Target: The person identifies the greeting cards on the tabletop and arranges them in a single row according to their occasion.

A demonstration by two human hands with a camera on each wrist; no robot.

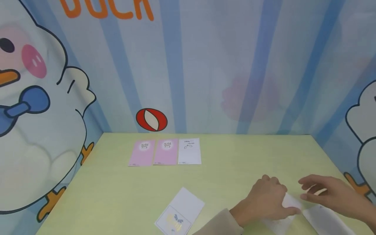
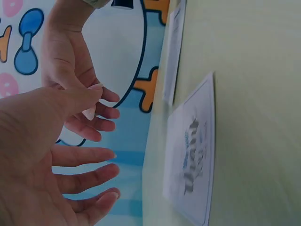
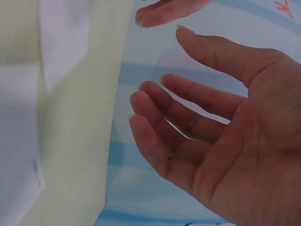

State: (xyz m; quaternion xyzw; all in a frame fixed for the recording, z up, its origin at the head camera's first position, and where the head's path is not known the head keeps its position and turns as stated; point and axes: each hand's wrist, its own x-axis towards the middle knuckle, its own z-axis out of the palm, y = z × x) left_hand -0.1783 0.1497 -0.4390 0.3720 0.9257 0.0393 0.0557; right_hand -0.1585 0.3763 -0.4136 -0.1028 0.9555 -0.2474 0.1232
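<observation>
My left hand (image 1: 265, 200) hovers at the right front of the table, above a white card (image 1: 289, 209) that it partly hides. In the left wrist view, its fingers (image 2: 87, 178) are spread loosely with nothing between them. A printed card (image 2: 190, 150) with grey-blue lettering stands out beside it. Just to the right, my right hand (image 1: 335, 195) is raised over another white card (image 1: 327, 220). Its fingers are gently bent and hold nothing, as the right wrist view shows the empty palm (image 3: 235, 141).
A white card with a yellow and blue picture (image 1: 180, 213) lies slanted at the front middle. Towards the back lie two pink cards (image 1: 142, 156) (image 1: 165, 156) and a white card (image 1: 189, 156) in a row. A patterned cloth wall (image 1: 202, 65) rises behind the table (image 1: 97, 192).
</observation>
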